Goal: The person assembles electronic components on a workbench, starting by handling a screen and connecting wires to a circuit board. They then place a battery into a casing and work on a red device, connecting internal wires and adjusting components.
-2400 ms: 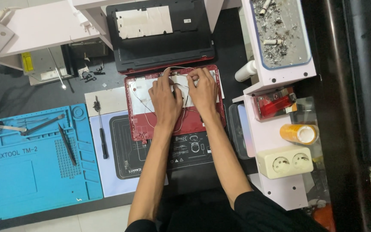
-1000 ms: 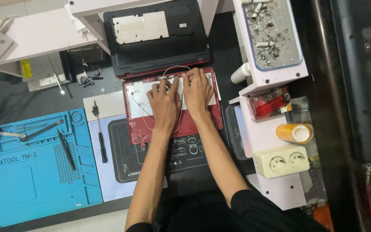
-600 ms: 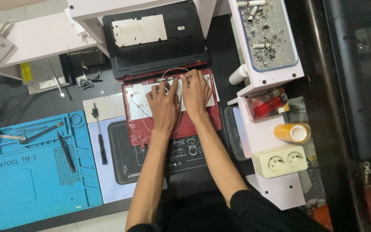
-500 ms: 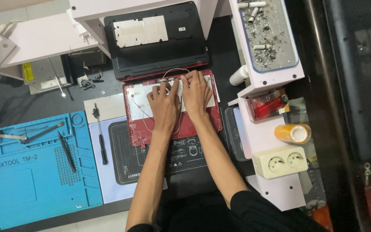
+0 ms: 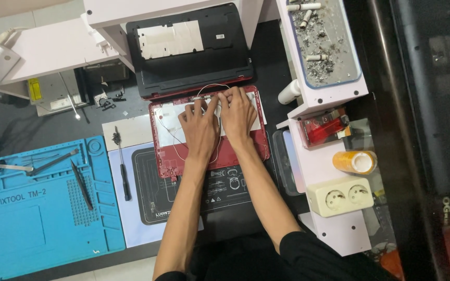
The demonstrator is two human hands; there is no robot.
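The dark table carries all items. At its left lies a blue silicone work mat with tweezers resting on it. Beside the mat lies a pale printed mat, with a black screwdriver on its left edge. At top centre sits a black laptop shell, opened and partly stripped.

Directly below the black shell, and touching its lower edge, lies the red laptop case, inner side up, resting partly on the pale printed mat. A thin white cable loops across its left half.

The left hand rests palm down on the centre of the red case, fingers spread and pointing toward the upper edge. The right hand lies just beside it, touching it at the thumb side, fingers bent onto the silver plate near the upper edge. Grip state: both grips are narrow, fingertips pressed close together at the top of the case; whether they pinch a part cannot be told.

At right stands a white shelf unit. It carries a tray of ash and cigarette ends, a red lighter, an orange tape roll and a cream double socket.
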